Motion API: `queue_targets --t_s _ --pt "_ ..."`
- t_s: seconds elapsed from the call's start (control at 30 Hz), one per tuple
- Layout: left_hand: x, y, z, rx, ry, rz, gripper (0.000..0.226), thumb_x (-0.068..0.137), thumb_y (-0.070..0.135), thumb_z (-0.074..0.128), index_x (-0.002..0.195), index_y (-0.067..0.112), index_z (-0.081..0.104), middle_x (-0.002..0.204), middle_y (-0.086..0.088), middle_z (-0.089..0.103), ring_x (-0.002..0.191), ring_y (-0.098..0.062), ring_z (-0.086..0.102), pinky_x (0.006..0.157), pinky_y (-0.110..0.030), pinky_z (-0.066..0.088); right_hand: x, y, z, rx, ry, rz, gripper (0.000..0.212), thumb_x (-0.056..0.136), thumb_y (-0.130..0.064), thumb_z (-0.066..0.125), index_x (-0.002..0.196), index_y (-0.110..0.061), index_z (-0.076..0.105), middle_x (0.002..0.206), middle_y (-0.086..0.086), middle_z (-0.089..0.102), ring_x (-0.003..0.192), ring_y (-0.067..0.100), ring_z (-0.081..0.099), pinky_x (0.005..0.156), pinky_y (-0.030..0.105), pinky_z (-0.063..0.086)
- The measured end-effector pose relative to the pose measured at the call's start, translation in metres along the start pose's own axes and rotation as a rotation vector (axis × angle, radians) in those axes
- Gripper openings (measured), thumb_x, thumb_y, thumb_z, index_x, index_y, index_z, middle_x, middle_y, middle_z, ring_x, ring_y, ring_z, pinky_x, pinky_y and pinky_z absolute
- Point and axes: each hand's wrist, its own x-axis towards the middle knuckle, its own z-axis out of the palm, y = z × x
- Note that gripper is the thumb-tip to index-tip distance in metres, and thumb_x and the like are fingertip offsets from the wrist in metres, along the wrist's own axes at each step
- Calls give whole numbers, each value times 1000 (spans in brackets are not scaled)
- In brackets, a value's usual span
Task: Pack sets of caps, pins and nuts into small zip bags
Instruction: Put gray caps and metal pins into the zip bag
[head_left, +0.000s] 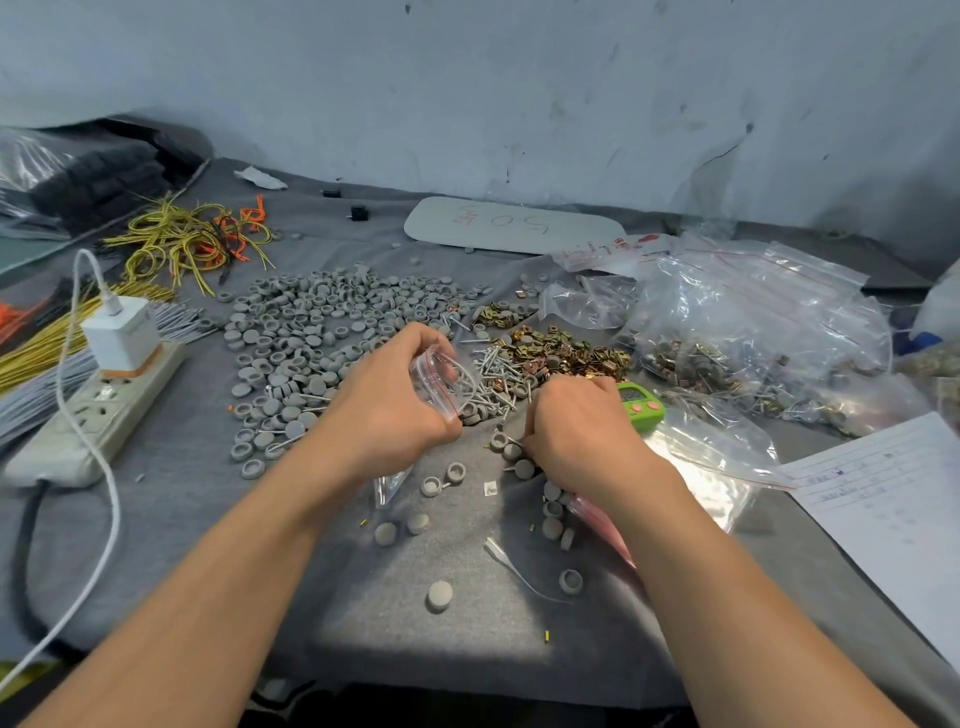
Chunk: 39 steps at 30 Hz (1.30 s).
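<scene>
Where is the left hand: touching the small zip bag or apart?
Touching. The head view shows the left hand gripping the small zip bag, fingers curled round its red-striped mouth.

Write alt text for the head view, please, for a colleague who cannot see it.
A person's left hand holds a small zip bag while the right hand, fingers curled, rests among loose parts on a grey table strewn with grey caps, pins and nuts.

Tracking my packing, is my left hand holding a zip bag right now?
Yes, the left hand grips a small clear zip bag with a red seal.
</scene>
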Motion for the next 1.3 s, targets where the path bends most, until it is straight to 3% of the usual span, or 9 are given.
queue_targets --t_s 0.3,0.47,0.57,0.63,0.73,0.93,1.07,1.17,1.3 --pt "1 -1 0 7 -13 13 56 70 6 83 105 40 55 103 16 67 83 -8 68 60 -19 51 -1 -9 1 26 66 71 10 90 -17 66 88 -23 74 87 -1 65 89 24 59 93 40 31" --pt "1 -1 -1 4 -14 -3 58 69 6 83 107 40 54 104 16 67 86 -7 68 58 -14 51 -3 -17 -5 35 14 120 9 85 -12 67 78 -18 68 71 -2 49 86 27 56 96 41 31" --pt "-1 0 0 39 -12 -21 61 68 9 83 108 43 52 104 19 66 80 -2 66 53 -12 45 -6 -17 -12 86 129 142 10 88 -13 64 91 -21 71 87 -2 58 97 24 57 100 39 29" --pt "-2 0 2 75 -9 -24 61 67 12 81 107 45 49 102 19 67 71 -2 63 49 -12 41 -8 -15 -18 276 292 135 12 93 -15 65 91 -27 70 95 -6 61 96 19 54 94 33 24" --pt "-3 1 8 121 9 -50 61 67 15 79 107 45 45 100 16 66 70 -7 62 54 -26 43 -16 -18 -24 518 445 -26 11 93 -15 72 88 -25 72 91 -11 60 94 16 53 89 31 31" --pt "-1 4 14 160 -46 -48 59 70 18 77 110 45 44 99 13 65 76 -3 59 54 -26 39 -19 -33 -23 427 469 -341 7 86 -10 78 89 -16 79 113 -8 73 113 20 54 101 39 41" --pt "-2 3 11 116 -44 -36 55 71 17 79 111 41 49 100 14 65 79 -4 61 54 -22 38 -17 -33 -20 613 454 -261 12 87 -11 78 90 -23 82 128 -10 69 125 11 48 108 20 35" --pt "0 1 6 -20 9 -36 51 69 10 81 101 39 55 97 16 69 71 -6 63 57 -22 42 -12 -21 -24 791 517 -24 17 92 -13 75 93 -28 82 118 -17 68 117 4 54 104 16 37" --pt "0 -2 -3 -205 55 -82 52 73 3 82 104 37 59 98 12 73 73 -17 70 57 -33 54 -7 -2 -23 715 394 182 26 97 -9 66 94 -31 82 110 -12 75 65 -2 58 72 24 51"
